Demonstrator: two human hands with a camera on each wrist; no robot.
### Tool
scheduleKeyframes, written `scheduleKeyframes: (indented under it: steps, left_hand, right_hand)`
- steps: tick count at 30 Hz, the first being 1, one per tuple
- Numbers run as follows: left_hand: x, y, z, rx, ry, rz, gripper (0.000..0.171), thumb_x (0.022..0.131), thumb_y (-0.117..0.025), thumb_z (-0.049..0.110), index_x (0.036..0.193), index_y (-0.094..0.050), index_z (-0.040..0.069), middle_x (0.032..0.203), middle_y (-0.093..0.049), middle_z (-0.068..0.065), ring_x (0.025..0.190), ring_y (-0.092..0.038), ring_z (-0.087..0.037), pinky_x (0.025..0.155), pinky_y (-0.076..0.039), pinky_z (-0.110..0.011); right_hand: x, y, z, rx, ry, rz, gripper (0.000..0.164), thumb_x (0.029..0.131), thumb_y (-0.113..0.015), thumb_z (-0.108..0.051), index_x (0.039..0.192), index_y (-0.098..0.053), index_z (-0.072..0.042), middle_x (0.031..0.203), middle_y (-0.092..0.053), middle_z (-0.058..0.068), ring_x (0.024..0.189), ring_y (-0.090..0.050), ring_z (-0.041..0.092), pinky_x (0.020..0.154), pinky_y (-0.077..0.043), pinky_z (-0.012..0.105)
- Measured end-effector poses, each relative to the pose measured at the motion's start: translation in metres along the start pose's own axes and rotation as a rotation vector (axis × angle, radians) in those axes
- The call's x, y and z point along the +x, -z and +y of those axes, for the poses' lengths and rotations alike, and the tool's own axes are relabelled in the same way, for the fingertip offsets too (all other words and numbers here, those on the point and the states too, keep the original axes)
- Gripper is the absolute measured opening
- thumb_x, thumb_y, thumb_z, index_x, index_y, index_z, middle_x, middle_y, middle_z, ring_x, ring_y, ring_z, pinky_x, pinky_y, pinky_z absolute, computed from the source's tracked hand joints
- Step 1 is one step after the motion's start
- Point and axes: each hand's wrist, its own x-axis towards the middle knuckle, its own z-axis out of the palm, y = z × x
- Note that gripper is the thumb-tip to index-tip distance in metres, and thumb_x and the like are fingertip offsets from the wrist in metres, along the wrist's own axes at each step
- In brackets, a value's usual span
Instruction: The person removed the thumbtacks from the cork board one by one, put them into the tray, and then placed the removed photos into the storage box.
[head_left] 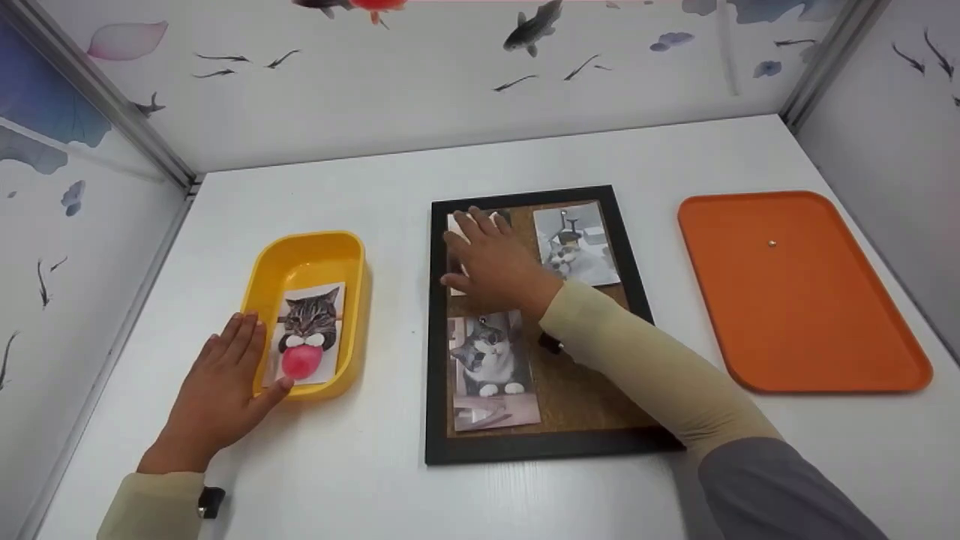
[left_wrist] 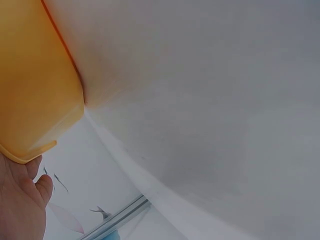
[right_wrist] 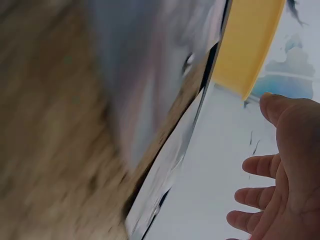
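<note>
My right hand, fingers spread, lies over the upper-left photo on a black-framed cork board, hiding most of that photo. Below it is a photo of a grey-and-white cat, with a small pin at its top. Another cat photo sits at the upper right of the board. On the left, my left hand rests its straight fingers along the near-left rim of a yellow bin. Inside the bin is a photo of a tabby cat with a pink ball.
An orange tray lies to the right of the board, with one small silver pin on it. White panels printed with fish and leaves enclose the white table at the back and both sides.
</note>
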Motion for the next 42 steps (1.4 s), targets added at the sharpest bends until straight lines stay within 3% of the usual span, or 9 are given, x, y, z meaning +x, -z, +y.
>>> scheduleKeyframes:
  steps: [6,12,20,23,25,28,31,35,42]
  left_hand:
    - [0.001,0.002,-0.001,0.000,-0.002,-0.021,0.089,0.097,-0.050,0.056,0.154,-0.021,-0.006,0.163,-0.015,-0.022,0.151,-0.007,-0.034,0.119,0.002,-0.044]
    - [-0.001,0.002,-0.001,-0.013,0.008,-0.024,0.090,0.097,-0.052,0.056,0.155,-0.019,-0.004,0.163,-0.014,-0.021,0.151,-0.006,-0.034,0.119,0.002,-0.045]
    - [0.002,0.006,0.000,-0.112,0.026,0.001,0.089,0.094,-0.058,0.054,0.154,-0.026,-0.003,0.162,-0.019,-0.021,0.149,-0.014,-0.037,0.119,-0.003,-0.053]
    - [0.004,0.008,0.003,-0.166,0.018,0.083,0.084,0.091,-0.065,0.048,0.152,-0.035,-0.002,0.160,-0.025,-0.020,0.146,-0.020,-0.039,0.119,-0.007,-0.054]
    - [0.007,0.009,0.010,-0.211,-0.007,0.184,0.077,0.089,-0.071,0.039,0.148,-0.043,0.000,0.158,-0.031,-0.017,0.145,-0.024,-0.038,0.119,-0.011,-0.051]
    - [0.013,0.009,0.031,-0.263,-0.116,0.357,0.066,0.086,-0.074,0.028,0.142,-0.052,0.002,0.153,-0.040,-0.016,0.142,-0.032,-0.037,0.119,-0.018,-0.043]
    - [0.021,0.009,0.064,-0.280,-0.250,0.440,0.058,0.087,-0.072,0.028,0.138,-0.057,0.003,0.149,-0.046,-0.015,0.139,-0.039,-0.035,0.117,-0.023,-0.036]
    - [0.030,0.010,0.107,-0.260,-0.338,0.350,0.060,0.090,-0.069,0.038,0.141,-0.055,0.008,0.153,-0.041,-0.011,0.142,-0.036,-0.031,0.117,-0.025,-0.039]
    - [0.043,0.004,0.161,-0.187,-0.406,-0.028,0.075,0.094,-0.058,0.057,0.153,-0.041,0.016,0.165,-0.019,-0.005,0.151,-0.012,-0.025,0.117,-0.018,-0.052]
  right_hand:
    - [-0.010,0.001,0.044,0.019,-0.046,0.026,0.066,0.102,-0.049,-0.049,0.151,-0.038,-0.006,0.159,-0.025,0.021,0.147,-0.019,0.040,0.116,-0.020,0.057]
    - [-0.020,0.007,0.082,0.031,-0.123,-0.029,0.069,0.101,-0.050,-0.050,0.151,-0.038,-0.003,0.159,-0.024,0.024,0.146,-0.019,0.043,0.114,-0.022,0.059]
    - [-0.031,0.010,0.113,-0.022,-0.157,-0.024,0.069,0.100,-0.054,-0.046,0.149,-0.039,0.001,0.155,-0.029,0.027,0.143,-0.026,0.044,0.110,-0.030,0.059]
    - [-0.035,0.011,0.118,-0.042,-0.146,-0.010,0.068,0.099,-0.057,-0.045,0.147,-0.041,0.002,0.152,-0.033,0.027,0.141,-0.030,0.044,0.109,-0.032,0.058]
    - [-0.039,0.012,0.119,-0.054,-0.137,-0.010,0.068,0.099,-0.057,-0.045,0.146,-0.043,0.002,0.151,-0.035,0.027,0.141,-0.031,0.044,0.109,-0.033,0.058]
    - [-0.044,0.013,0.118,-0.064,-0.119,-0.024,0.068,0.099,-0.057,-0.045,0.146,-0.043,0.002,0.152,-0.035,0.027,0.141,-0.031,0.043,0.108,-0.033,0.058]
    - [-0.050,0.013,0.117,-0.072,-0.102,-0.040,0.068,0.100,-0.056,-0.045,0.147,-0.042,0.001,0.153,-0.033,0.027,0.141,-0.030,0.043,0.108,-0.033,0.058]
    - [-0.057,0.011,0.115,-0.091,-0.081,-0.048,0.068,0.099,-0.056,-0.046,0.148,-0.042,0.000,0.154,-0.033,0.026,0.142,-0.030,0.043,0.109,-0.033,0.059]
    - [-0.067,0.012,0.107,-0.130,-0.050,-0.052,0.068,0.098,-0.059,-0.046,0.148,-0.043,-0.002,0.154,-0.033,0.024,0.140,-0.033,0.041,0.106,-0.036,0.059]
